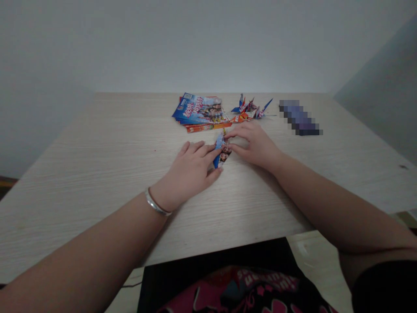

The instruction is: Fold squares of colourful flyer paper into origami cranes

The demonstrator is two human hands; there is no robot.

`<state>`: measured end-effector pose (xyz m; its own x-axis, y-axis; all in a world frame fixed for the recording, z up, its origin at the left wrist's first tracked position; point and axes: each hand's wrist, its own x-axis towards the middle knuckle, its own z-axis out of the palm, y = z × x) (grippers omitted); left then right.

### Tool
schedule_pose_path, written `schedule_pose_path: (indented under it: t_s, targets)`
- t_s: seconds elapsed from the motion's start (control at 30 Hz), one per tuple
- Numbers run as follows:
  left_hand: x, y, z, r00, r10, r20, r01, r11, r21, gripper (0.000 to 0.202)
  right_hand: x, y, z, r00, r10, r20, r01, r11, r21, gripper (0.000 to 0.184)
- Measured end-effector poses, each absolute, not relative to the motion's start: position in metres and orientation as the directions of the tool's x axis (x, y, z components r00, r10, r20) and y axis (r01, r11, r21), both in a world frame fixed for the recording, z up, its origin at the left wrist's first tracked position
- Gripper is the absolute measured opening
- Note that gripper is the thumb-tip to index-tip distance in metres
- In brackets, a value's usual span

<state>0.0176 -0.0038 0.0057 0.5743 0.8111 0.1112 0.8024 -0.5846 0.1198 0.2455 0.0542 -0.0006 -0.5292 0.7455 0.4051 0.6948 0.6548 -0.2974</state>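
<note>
Head view. Nearest the camera, at the table's near edge, a dark garment [228, 282] with pink print fills the bottom of the frame. Both bare forearms reach from that edge toward the table's middle. Left hand [192, 167], a silver bracelet [156, 204] at its wrist, lies palm down on the table [97, 165] with fingers loosely spread; its fingertips press on the near left side of a small folded paper [222, 150]. Right hand [254, 143] meets the same paper from the right, thumb and forefinger pinching its far tip while the other fingers curl toward the wood. Folded paper, printed in blue with small photographs, lies at the table's centre, narrow and pointed, running from near to far, held flat between the two hands.

Beyond the hands, toward the far edge, a fanned stack of leaflets [198, 111] in blue and orange rests flat. Just right of it, near the right hand's knuckles, stand several folded cranes [250, 108] of the same printed paper, wings and tails raised. Farther right, well apart from the cranes, lies a dark oblong object [299, 117], blurred beyond recognition. A plain pale wall [208, 43] rises behind the far edge.
</note>
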Motion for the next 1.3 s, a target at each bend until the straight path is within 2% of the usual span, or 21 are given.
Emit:
schedule_pose_path:
  t_s: [0.17,0.23,0.33,0.47,0.63,0.77,0.87,1.1,1.2,1.3]
  targets:
    - [0.019,-0.008,0.001,0.561,0.821,0.105,0.818,-0.570,0.084,0.057,0.229,0.049,-0.001,-0.588,0.751,0.301,0.760,0.640,-0.111,0.033]
    - [0.019,-0.008,-0.002,0.568,0.818,0.092,0.817,-0.574,0.059,0.060,0.227,0.049,-0.002,-0.600,0.761,0.247,0.770,0.633,-0.078,0.035]
    - [0.018,-0.007,-0.004,0.563,0.825,0.048,0.823,-0.565,0.049,0.063,0.228,0.052,-0.003,-0.616,0.758,0.214,0.763,0.642,-0.079,0.036]
    - [0.017,-0.005,-0.002,0.549,0.836,0.000,0.832,-0.546,0.101,0.068,0.230,0.054,-0.004,-0.615,0.761,0.206,0.758,0.643,-0.109,0.037]
    - [0.015,-0.002,-0.001,0.555,0.828,0.081,0.820,-0.561,0.117,0.073,0.234,0.050,-0.004,-0.619,0.751,0.229,0.741,0.655,-0.148,0.043]
    - [0.012,0.002,0.003,0.571,0.809,0.139,0.796,-0.587,0.150,0.058,0.242,0.050,-0.003,-0.717,0.641,0.275,0.621,0.766,-0.166,0.049]
    - [0.011,0.005,0.009,0.574,0.803,0.160,0.786,-0.595,0.168,0.048,0.246,0.051,-0.001,-0.776,0.578,0.253,0.557,0.816,-0.156,0.045]
    - [0.013,0.002,0.021,0.552,0.819,0.155,0.789,-0.573,0.220,0.047,0.248,0.053,0.005,-0.778,0.573,0.260,0.576,0.814,-0.072,0.029]
    - [0.013,0.001,0.026,0.573,0.808,0.136,0.776,-0.589,0.227,0.044,0.247,0.050,0.010,-0.780,0.571,0.257,0.589,0.808,-0.008,0.027]
    - [0.014,0.001,0.029,0.562,0.817,0.127,0.777,-0.575,0.255,0.039,0.245,0.046,0.015,-0.747,0.596,0.296,0.622,0.783,-0.008,0.027]
